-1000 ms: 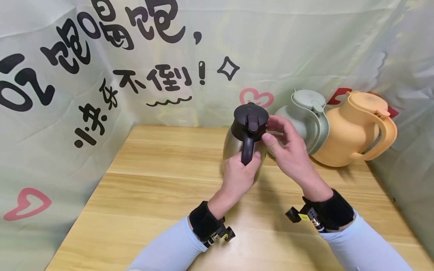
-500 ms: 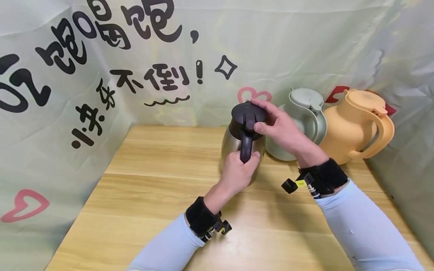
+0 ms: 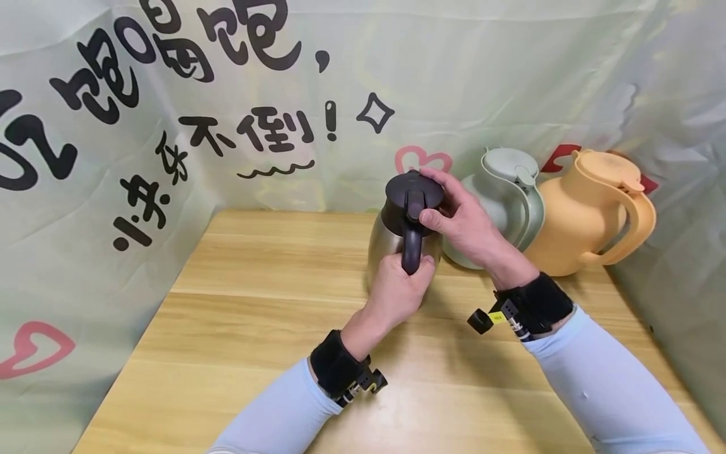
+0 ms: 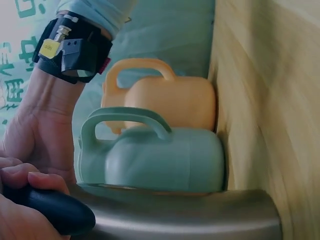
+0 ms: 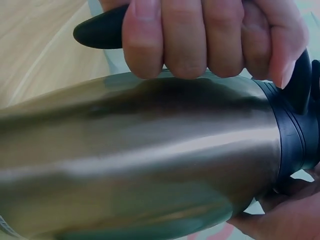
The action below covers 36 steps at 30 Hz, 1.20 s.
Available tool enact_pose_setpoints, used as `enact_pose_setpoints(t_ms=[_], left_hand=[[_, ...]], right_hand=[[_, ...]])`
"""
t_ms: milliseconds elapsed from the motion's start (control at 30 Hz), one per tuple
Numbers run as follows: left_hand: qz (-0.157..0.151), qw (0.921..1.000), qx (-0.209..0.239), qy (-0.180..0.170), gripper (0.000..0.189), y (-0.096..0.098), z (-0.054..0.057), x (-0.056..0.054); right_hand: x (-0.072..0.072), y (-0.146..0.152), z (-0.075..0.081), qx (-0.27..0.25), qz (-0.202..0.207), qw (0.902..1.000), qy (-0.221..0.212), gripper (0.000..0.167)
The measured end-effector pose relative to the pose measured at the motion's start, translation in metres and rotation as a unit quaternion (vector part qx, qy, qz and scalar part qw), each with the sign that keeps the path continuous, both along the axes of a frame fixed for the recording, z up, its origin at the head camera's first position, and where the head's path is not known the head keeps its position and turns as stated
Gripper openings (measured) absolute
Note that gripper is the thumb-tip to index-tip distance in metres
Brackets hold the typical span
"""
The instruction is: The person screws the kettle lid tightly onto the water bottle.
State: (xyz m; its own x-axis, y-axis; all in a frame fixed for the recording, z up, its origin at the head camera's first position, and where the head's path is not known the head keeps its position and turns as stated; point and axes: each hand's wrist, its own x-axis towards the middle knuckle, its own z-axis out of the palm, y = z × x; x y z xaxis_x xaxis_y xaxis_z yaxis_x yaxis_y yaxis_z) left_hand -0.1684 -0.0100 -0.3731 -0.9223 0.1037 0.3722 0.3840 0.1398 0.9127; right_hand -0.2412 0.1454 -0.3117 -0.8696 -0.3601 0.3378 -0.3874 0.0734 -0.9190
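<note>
A stainless-steel thermos jug [image 3: 386, 246] with a black collar stands upright on the table. My left hand [image 3: 397, 290] grips its black handle [image 3: 412, 249]; in the right wrist view the curled fingers [image 5: 185, 40] wrap fully round that handle. On top sits the round black lid [image 3: 405, 186], closed, with a thumb lever [image 3: 416, 205] above the handle. My right hand [image 3: 467, 224] holds the lid from the right, thumb close beside the lever and fingers round the far edge. From the left wrist, the steel body [image 4: 200, 215] lies along the bottom of the view.
A grey-green jug [image 3: 473, 252] stands just right of the steel one, behind my right hand. Beyond it is an orange jug [image 3: 567, 233], its handle pointing right. Printed cloth [image 3: 482, 75] walls the wooden table [image 3: 255, 315] at the back and sides.
My right hand has moved up from beside the jug's neck and taken hold of the lid's edge. My left hand keeps its grip on the handle.
</note>
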Motion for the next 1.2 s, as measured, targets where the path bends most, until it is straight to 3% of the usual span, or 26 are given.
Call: enact_pose_setpoints(t_ms=[133, 233, 367, 500, 600, 700, 800, 933, 1033, 1200], left_hand=[[-0.003, 0.9998, 0.001, -0.018, 0.043, -0.004, -0.002, 0.003], [-0.005, 0.9997, -0.002, -0.023, 0.039, -0.006, -0.005, 0.005], [-0.013, 0.9994, -0.019, -0.025, 0.029, -0.008, -0.009, 0.007], [-0.023, 0.9975, -0.054, -0.04, 0.021, -0.015, -0.013, 0.012], [-0.029, 0.9943, -0.089, -0.052, 0.021, -0.026, -0.015, 0.018], [-0.033, 0.9878, -0.142, -0.056, 0.032, -0.039, -0.019, 0.021], [-0.051, 0.9777, -0.193, -0.066, 0.045, -0.054, -0.025, 0.023], [-0.073, 0.966, -0.233, -0.085, 0.045, -0.069, -0.034, 0.024], [-0.079, 0.9611, -0.248, -0.093, 0.035, -0.076, -0.041, 0.022], [-0.074, 0.9544, -0.268, -0.108, 0.018, -0.079, -0.05, 0.018]], right_hand=[[0.003, -0.002, -0.004, 0.021, -0.019, 0.9995, -0.012, 0.115], [0.009, -0.004, -0.01, 0.03, -0.051, 0.9982, -0.01, 0.116], [0.028, -0.006, -0.015, 0.052, -0.122, 0.9911, 0.014, 0.085], [0.052, -0.007, -0.019, 0.1, -0.215, 0.9711, 0.027, 0.058], [0.067, -0.009, -0.025, 0.117, -0.245, 0.9621, 0.029, 0.043], [0.077, -0.012, -0.031, 0.136, -0.23, 0.9632, 0.03, 0.031], [0.085, -0.018, -0.035, 0.15, -0.186, 0.9705, 0.034, 0.024], [0.092, -0.027, -0.04, 0.159, -0.137, 0.9769, 0.038, 0.02], [0.095, -0.032, -0.045, 0.163, -0.136, 0.9761, 0.048, 0.019], [0.095, -0.033, -0.053, 0.168, -0.165, 0.9654, 0.111, 0.018]])
